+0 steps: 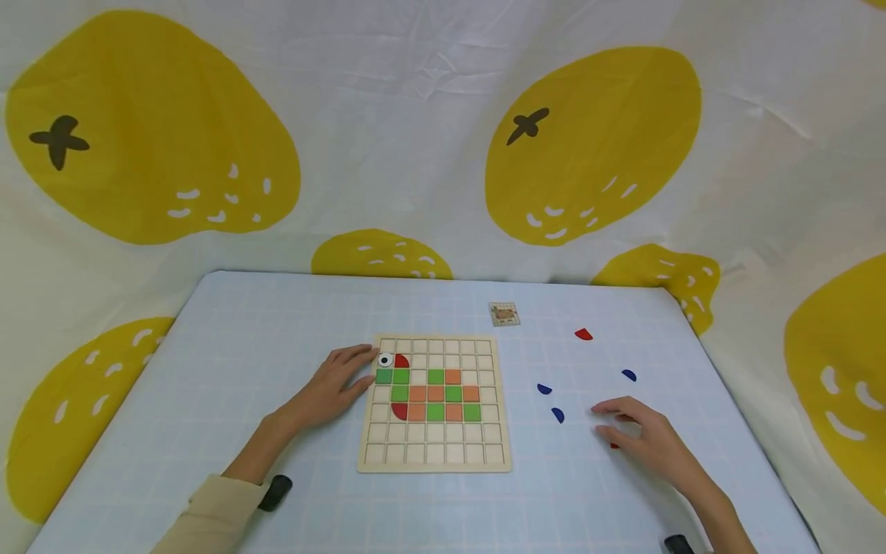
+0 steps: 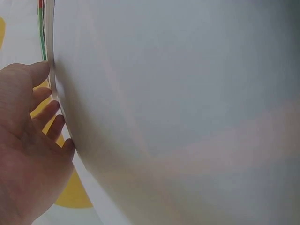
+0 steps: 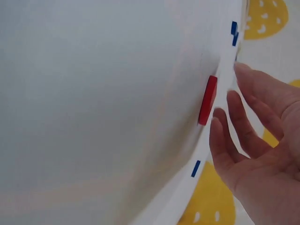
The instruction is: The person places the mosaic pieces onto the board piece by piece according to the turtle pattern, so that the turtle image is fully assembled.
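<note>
A wooden grid board [image 1: 434,468] lies mid-table, with green and orange squares [image 1: 435,393], red rounded pieces [image 1: 400,412] and a white eye piece [image 1: 384,359] in its cells. My left hand [image 1: 335,391] rests at the board's left edge, thumb and fingertips touching the rim. To the right, my right hand [image 1: 647,438] is above the table, fingers bent loosely and spread apart with nothing between them. Beneath it lies a red piece [image 3: 208,101], mostly hidden by the hand in the head view. Nearby are blue half-round pieces [image 1: 557,415].
A small picture card [image 1: 504,314] lies beyond the board's upper right corner. Another red piece [image 1: 584,334] and a blue half-round [image 1: 628,375] lie toward the far right. A white cloth with yellow fruit prints [image 1: 595,146] hangs behind the table.
</note>
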Demonstrator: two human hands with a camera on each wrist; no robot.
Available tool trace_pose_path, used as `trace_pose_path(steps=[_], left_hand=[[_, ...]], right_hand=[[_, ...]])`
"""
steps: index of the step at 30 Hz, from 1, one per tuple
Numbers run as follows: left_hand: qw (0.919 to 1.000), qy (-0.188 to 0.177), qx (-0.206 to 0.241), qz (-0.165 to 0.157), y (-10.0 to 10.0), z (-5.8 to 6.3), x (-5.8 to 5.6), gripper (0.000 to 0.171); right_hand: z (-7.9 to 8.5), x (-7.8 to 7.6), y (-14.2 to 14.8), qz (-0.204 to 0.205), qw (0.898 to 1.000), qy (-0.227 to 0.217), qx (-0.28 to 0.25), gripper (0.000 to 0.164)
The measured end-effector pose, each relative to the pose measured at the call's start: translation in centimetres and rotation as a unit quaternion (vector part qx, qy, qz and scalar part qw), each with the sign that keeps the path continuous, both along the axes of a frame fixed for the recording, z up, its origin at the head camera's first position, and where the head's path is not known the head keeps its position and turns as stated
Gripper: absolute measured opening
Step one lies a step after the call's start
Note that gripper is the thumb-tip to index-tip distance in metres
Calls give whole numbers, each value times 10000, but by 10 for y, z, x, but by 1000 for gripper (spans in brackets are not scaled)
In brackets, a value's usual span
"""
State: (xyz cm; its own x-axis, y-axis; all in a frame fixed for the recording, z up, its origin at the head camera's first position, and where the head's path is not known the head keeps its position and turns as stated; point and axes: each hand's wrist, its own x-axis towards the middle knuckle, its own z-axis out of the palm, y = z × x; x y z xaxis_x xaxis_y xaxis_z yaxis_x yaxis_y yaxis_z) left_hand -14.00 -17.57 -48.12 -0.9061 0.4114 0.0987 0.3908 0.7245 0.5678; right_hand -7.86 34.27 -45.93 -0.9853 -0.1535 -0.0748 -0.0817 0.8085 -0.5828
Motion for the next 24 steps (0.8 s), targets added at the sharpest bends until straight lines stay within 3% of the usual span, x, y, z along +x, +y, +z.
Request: trace_pose_path(steps=[11,24], left_hand=[[10000,-19,9,-8,-1,-1,1,53],[10000,-13,-28,27,0,-1,1,53]], right_hand=[[-1,15,16,123,9993,-184,302,31],[-6,17,25,162,9996,-216,-32,30]])
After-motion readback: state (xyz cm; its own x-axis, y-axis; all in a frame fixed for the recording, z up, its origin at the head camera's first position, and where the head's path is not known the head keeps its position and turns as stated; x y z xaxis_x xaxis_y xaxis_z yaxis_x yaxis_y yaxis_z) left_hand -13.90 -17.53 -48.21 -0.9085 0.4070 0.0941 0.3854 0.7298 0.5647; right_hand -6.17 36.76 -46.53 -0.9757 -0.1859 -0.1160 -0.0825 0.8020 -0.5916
